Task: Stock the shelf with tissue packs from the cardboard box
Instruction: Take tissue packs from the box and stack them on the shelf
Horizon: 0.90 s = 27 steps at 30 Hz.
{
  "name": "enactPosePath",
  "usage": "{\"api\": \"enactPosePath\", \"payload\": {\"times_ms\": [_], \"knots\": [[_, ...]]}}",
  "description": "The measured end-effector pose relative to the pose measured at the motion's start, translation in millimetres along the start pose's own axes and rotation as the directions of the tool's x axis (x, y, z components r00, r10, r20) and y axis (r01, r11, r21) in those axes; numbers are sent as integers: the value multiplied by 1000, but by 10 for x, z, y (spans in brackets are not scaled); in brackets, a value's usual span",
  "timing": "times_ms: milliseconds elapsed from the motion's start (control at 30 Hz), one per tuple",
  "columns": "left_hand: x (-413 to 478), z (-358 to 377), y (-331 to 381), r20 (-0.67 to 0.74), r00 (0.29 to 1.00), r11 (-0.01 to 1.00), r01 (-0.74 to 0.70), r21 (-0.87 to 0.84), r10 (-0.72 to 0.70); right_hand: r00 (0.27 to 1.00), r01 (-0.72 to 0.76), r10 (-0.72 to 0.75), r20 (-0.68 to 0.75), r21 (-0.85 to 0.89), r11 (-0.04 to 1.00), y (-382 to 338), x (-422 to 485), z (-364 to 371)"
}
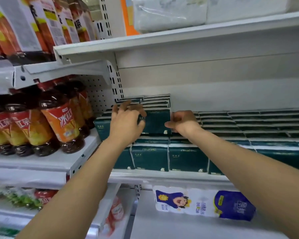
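Dark green tissue packs fill the white middle shelf in a bottom layer, with more stacked on top at the left. One green pack stands in the second layer, held between both hands. My left hand grips its left side, fingers spread over the top edge. My right hand holds its right side, fingers curled round the edge and thumb at the front. The cardboard box is out of view.
Iced-tea bottles crowd the shelves to the left, close to my left forearm. White tissue bundles lie on the shelf above. A blue-and-white paper pack lies on the shelf below. The white back panel above the green packs is bare.
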<state>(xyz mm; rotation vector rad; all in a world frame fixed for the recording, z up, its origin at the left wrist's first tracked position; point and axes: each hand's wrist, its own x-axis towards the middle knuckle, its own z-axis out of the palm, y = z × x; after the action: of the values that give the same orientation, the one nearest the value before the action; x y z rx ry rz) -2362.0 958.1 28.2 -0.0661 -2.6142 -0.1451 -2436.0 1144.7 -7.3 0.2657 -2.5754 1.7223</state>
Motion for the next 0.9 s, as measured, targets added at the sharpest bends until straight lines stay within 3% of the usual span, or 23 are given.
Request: {"api": "enactPosePath", "payload": {"times_ms": [300, 533, 667, 800, 900], "knots": [[104, 126, -53, 39, 999, 998, 7, 68, -10, 998, 24, -36, -51, -217, 976, -92, 17, 141], [18, 20, 141, 6, 1000, 1000, 13, 15, -13, 988, 103, -108, -114, -46, 994, 18, -351, -198], [-303, -11, 674, -128, 992, 949, -56, -309, 17, 969, 194, -193, -153, -7, 981, 194, -697, -601], [-646, 157, 1366, -103, 991, 835, -131, -535, 90, 942, 246, -235, -241, 13, 969, 502, -1121, -1021], [-868, 322, 1889, -15, 992, 731, -105, -675, 129, 917, 274, -252, -310, 29, 961, 737, -1504, -1350]]}}
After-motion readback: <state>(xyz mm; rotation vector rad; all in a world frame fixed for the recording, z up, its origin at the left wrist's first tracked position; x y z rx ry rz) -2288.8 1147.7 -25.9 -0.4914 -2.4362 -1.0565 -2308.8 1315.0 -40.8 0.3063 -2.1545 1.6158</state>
